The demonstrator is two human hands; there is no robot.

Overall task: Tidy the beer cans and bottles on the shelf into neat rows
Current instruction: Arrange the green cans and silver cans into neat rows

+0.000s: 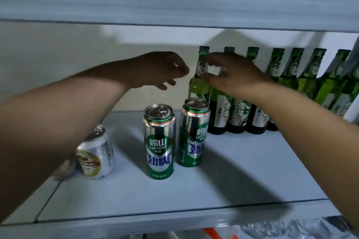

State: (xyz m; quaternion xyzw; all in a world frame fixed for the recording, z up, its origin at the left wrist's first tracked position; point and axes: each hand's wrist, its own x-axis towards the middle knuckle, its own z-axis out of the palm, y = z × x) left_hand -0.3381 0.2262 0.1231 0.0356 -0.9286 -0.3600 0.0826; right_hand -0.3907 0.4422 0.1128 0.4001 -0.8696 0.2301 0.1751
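Over the grey shelf (242, 170), my empty left hand (161, 70) hung half-curled and my right hand (233, 75) curled at the leftmost green glass bottle (198, 87), grip unclear; best slid upright.

"LAOSHAN" on green can (159, 141)

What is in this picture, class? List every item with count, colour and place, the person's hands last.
beer bottles: at least seven, green, upright along the shelf's back right
tall cans: two, green and silver, upright side by side mid-shelf
short can: one, white and silver, left, partly behind the left forearm
shelf: one, pale grey, under everything
left hand: one, loosely curled, holding nothing, above the cans
right hand: one, blurred, at the leftmost bottle necks; grip unclear
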